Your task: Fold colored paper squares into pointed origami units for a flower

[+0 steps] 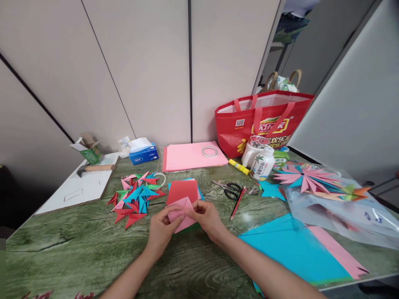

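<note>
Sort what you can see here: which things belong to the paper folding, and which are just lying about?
Probably for the folding:
pink sheet, in left hand and right hand
red paper
folded paper pieces
scissors

Apparently just lying about:
hammer
tissue box
red bag
white bottle

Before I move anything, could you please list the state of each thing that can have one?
Pink paper: creased, held in left hand and right hand.
Green box: flaps open.
Tissue box: open, tissue protruding.
Red bag: upright, open-topped.
White bottle: upright, capped.
Scissors: flat, blades slightly parted.
Pencil: lying flat.
Glue stick: lying flat.
</note>
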A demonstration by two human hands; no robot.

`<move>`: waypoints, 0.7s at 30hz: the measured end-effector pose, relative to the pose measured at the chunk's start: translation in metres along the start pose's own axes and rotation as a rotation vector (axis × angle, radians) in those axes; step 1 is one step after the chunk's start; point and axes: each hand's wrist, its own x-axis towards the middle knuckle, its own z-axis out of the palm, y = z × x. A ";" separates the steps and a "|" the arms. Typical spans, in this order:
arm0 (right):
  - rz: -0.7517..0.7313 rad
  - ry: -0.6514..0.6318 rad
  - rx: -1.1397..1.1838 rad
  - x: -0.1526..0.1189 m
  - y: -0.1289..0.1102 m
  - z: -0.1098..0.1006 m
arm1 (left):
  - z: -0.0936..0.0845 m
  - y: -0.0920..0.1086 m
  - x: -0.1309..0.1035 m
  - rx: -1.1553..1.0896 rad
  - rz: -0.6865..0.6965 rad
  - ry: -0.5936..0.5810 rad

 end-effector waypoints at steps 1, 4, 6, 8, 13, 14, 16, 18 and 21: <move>-0.006 0.000 -0.002 0.000 0.001 0.000 | -0.001 -0.001 0.000 0.012 0.023 0.003; -0.020 0.016 -0.012 0.000 0.002 0.000 | -0.001 -0.002 0.000 0.021 0.046 -0.031; -0.026 0.022 -0.028 0.000 0.002 0.000 | -0.001 -0.001 0.000 0.001 0.036 -0.039; -0.032 0.005 -0.040 0.001 0.002 -0.001 | 0.000 -0.002 0.000 -0.032 0.011 -0.017; 0.048 -0.090 0.020 0.002 -0.005 -0.002 | -0.001 -0.003 0.002 -0.126 -0.056 0.075; 0.072 -0.090 0.039 0.002 -0.006 -0.003 | -0.001 -0.003 0.003 -0.146 -0.063 0.089; 0.104 -0.080 0.078 0.003 -0.009 -0.006 | -0.002 -0.003 0.003 -0.176 -0.073 0.110; 0.113 -0.084 0.117 0.004 -0.010 -0.009 | -0.002 -0.003 0.004 -0.190 -0.078 0.133; 0.115 -0.132 0.174 0.004 -0.010 -0.012 | -0.002 -0.003 0.004 -0.206 -0.090 0.149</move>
